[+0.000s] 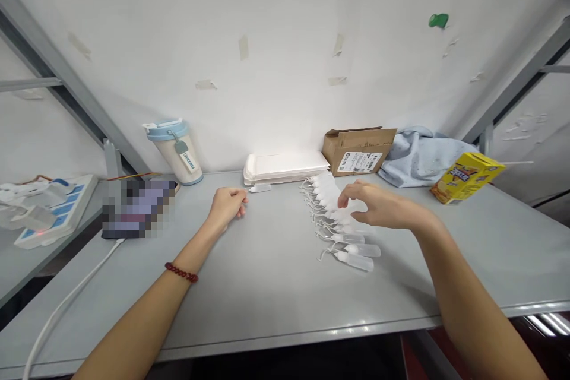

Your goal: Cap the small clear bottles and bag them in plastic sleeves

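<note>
On the left of the grey table, my left hand (pixel 228 208) is closed with its fingers curled, and whatever they may hold is hidden. Just beyond its fingertips lies a small translucent squeeze bottle (pixel 260 188); whether they touch cannot be made out. My right hand (pixel 374 203) hovers over a row of similar squeeze bottles, thumb and fingers apart, with nothing seen between them. Several of these bottles lie side by side with white strings at their tips; the nearest bottle (pixel 355 260) is in full view. My hand partly hides the middle of the row.
A stack of white trays or boxes (pixel 287 166) lies against the wall beside a cardboard box (pixel 360 151). Rightward are a blue cloth (pixel 418 154) and a yellow drink carton (pixel 465 178) with a straw. Leftward stand a tumbler (pixel 176 151), a phone (pixel 139 209) with cable, and a power strip (pixel 62 211).
</note>
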The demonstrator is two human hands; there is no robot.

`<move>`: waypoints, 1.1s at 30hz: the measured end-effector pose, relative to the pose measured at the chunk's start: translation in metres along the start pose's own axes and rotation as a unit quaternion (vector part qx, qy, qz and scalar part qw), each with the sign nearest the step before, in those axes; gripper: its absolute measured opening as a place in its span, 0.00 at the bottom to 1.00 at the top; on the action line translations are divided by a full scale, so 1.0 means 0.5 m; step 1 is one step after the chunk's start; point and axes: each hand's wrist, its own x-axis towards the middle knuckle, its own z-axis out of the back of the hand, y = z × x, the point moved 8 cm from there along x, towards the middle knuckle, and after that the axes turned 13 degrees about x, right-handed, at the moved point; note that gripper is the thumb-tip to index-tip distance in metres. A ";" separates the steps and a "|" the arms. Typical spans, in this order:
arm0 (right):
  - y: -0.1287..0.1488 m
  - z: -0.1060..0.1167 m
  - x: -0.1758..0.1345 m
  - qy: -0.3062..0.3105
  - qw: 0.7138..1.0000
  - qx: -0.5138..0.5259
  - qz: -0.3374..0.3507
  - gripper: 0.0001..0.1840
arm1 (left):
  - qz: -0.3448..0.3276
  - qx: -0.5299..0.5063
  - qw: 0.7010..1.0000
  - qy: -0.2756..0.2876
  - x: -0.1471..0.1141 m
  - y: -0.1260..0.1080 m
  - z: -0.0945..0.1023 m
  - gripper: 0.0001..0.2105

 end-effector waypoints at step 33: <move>0.091 -0.017 0.028 -0.101 0.977 0.152 0.110 0.11 | -0.142 0.015 0.951 0.273 -0.158 -0.109 -0.143 0.18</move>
